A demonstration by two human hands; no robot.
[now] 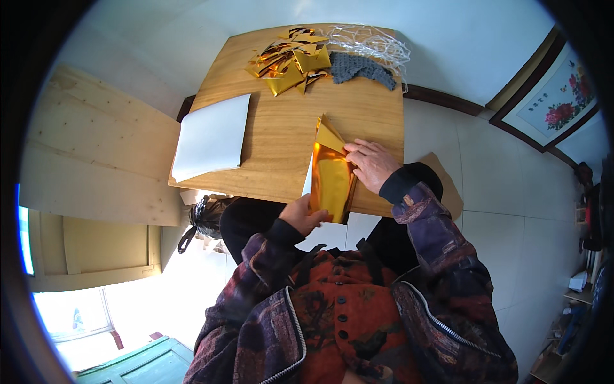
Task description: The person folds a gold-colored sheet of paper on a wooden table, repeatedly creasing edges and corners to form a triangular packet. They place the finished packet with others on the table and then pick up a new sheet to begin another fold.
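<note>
A sheet of shiny gold foil paper (334, 173), partly folded, lies at the table's near edge. Its top narrows to a point, and a white underside shows along its left side. My left hand (304, 216) is closed on its lower left corner, which overhangs the edge. At the paper's right edge, the bent fingers of my right hand (372, 164) hold the fold; its thumb is partly hidden. To the left lies a stack of white sheets (213, 136). Folded gold foil pieces (293, 64) are heaped at the far side of the table.
The wooden table (281, 137) also bears a grey knitted cloth (359, 69) and a tangle of clear strips (368, 43) at its far right. A black plastic bag (206, 216) stands below its left corner. A framed flower picture (550, 99) leans at the right.
</note>
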